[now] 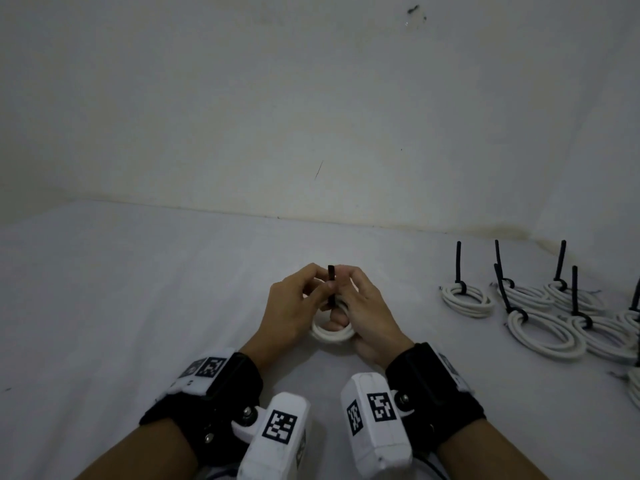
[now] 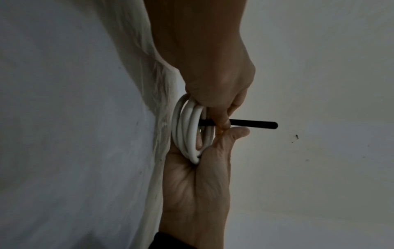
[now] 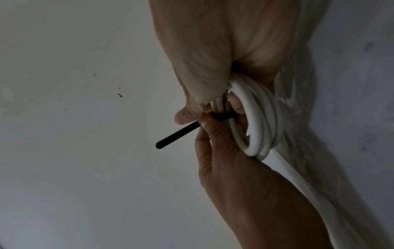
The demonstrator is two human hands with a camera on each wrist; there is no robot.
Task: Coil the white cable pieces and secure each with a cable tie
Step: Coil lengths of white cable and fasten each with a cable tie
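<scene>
A small white cable coil (image 1: 332, 332) sits low over the white cloth between my two hands. A black cable tie (image 1: 331, 285) stands upright against the coil's far side, its free tail pointing up. My left hand (image 1: 317, 289) pinches the tie near the coil. My right hand (image 1: 349, 292) grips the coil with fingers hooked through its loops. From the left wrist, the coil (image 2: 187, 131) lies between the left palm (image 2: 198, 185) and the right hand (image 2: 213, 75), with the tie (image 2: 251, 124) sticking out. The right wrist view shows the coil (image 3: 255, 121) and tie (image 3: 177, 134).
Several tied white coils (image 1: 467, 299) with black tie tails standing up lie at the right on the cloth-covered surface (image 1: 138, 306); one more coil (image 1: 634, 389) is cut off by the right edge. A pale wall (image 1: 311, 98) rises behind.
</scene>
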